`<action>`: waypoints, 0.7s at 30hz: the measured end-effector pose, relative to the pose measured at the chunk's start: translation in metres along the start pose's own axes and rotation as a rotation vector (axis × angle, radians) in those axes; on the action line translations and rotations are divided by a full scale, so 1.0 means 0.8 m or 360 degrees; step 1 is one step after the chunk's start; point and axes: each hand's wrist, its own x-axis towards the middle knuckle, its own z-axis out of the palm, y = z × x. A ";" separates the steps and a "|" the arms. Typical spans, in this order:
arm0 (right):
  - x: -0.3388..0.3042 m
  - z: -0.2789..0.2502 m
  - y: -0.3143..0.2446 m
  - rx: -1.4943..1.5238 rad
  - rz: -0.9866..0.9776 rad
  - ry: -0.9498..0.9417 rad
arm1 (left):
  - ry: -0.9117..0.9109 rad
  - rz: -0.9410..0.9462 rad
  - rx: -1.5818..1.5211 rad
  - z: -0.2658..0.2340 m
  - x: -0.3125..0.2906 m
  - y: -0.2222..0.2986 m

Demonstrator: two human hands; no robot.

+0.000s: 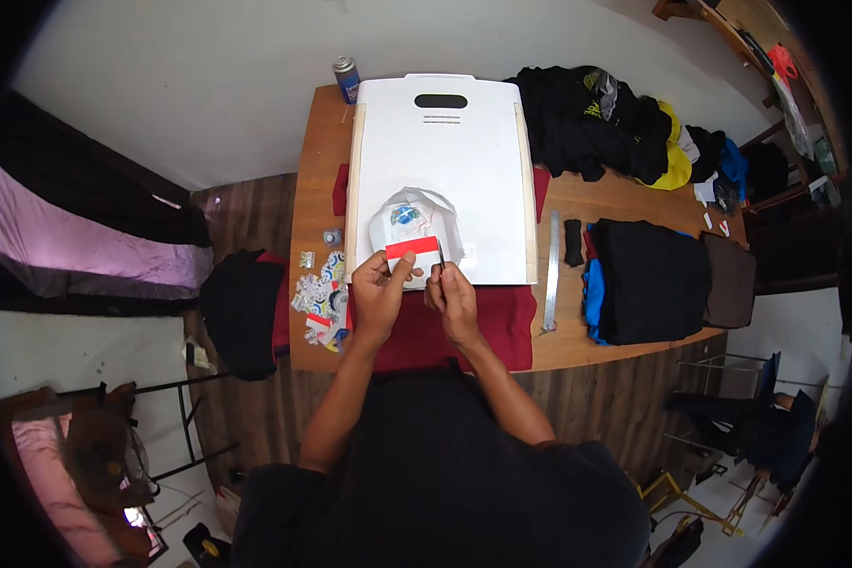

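My left hand (pixel 381 292) is closed, its thumb pinching a red-and-white strip (pixel 413 248) that looks like paper or a label. Against the strip's right end is a slim dark pointed tool (pixel 441 254), held in my closed right hand (pixel 456 301). Whether the tool is small scissors or tweezers cannot be made out. Just beyond both hands, a crumpled white bag or liner (pixel 450 213) lies open with a blue-and-white printed piece (pixel 406 216) inside. Beneath it is a large white panel (pixel 483 161) with an oval slot, and dark red cloth (pixel 502 327) shows below the panel's near edge.
Printed scraps (pixel 320 295) lie on the table's left side. A spray can (pixel 346 79) stands at the far left corner. To the right are a metal ruler (pixel 553 275), folded black cloth (pixel 648 279) and a heap of dark clothes (pixel 577 118). Another person (pixel 786 426) is at far right.
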 end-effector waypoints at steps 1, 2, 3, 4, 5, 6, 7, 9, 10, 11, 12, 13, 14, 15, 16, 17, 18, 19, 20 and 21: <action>0.001 0.000 -0.001 -0.0012 0.0002 -0.0002 | 0.0001 -0.0001 0.0000 0.000 0.000 -0.002; 0.001 -0.001 -0.001 -0.0025 0.0005 -0.0005 | -0.0013 0.0023 0.0011 -0.001 0.000 -0.004; 0.001 0.000 -0.002 -0.0025 0.0006 -0.0006 | -0.0027 0.0047 0.0021 -0.001 0.000 -0.005; 0.001 0.000 -0.001 -0.0044 -0.0010 0.0014 | -0.0025 0.0048 0.0021 0.000 0.000 -0.004; 0.002 0.000 -0.001 -0.0062 -0.0026 0.0034 | -0.0012 0.0027 0.0012 0.001 -0.001 -0.002; 0.002 -0.001 -0.001 -0.0062 -0.0026 0.0032 | 0.0000 0.0006 0.0003 0.002 -0.001 0.000; 0.001 -0.002 0.000 -0.0033 -0.0032 0.0027 | 0.0004 0.0009 0.0002 0.003 -0.001 0.001; 0.002 -0.005 0.001 -0.0004 -0.0039 0.0018 | 0.0011 0.0006 -0.0034 0.005 -0.002 0.002; 0.002 -0.007 0.002 0.0002 -0.0027 -0.0004 | 0.0014 0.0009 -0.0033 0.005 -0.003 0.002; 0.002 -0.007 0.002 0.0007 -0.0015 -0.0026 | 0.0015 0.0007 -0.0020 0.005 -0.003 0.002; 0.002 -0.007 0.002 0.0008 -0.0015 -0.0030 | 0.0017 0.0005 -0.0006 0.005 -0.003 0.002; 0.001 -0.006 0.003 0.0045 -0.0021 -0.0023 | 0.0018 0.0007 -0.0006 0.005 -0.003 0.002; 0.001 -0.005 0.003 0.0082 -0.0026 -0.0017 | 0.0012 0.0012 -0.0012 0.005 -0.003 0.002; 0.000 -0.005 0.004 0.0083 -0.0026 -0.0019 | 0.0005 0.0017 -0.0018 0.005 -0.003 0.002; 0.000 -0.005 0.004 0.0089 -0.0025 -0.0024 | 0.0007 0.0020 -0.0017 0.004 -0.003 0.000; 0.001 -0.005 0.005 0.0094 -0.0024 -0.0028 | 0.0009 0.0020 -0.0017 0.003 -0.003 -0.002; 0.001 -0.004 0.005 0.0096 -0.0024 -0.0031 | 0.0011 0.0019 -0.0016 0.002 -0.003 -0.004; 0.001 -0.002 0.006 0.0088 -0.0030 0.0000 | 0.0011 0.0020 -0.0014 0.003 -0.003 -0.003; 0.001 -0.001 0.007 0.0080 -0.0035 0.0031 | 0.0009 0.0019 -0.0027 0.003 -0.004 -0.002; 0.001 -0.003 0.007 0.0082 -0.0036 0.0031 | 0.0008 0.0018 -0.0039 0.003 -0.004 -0.002</action>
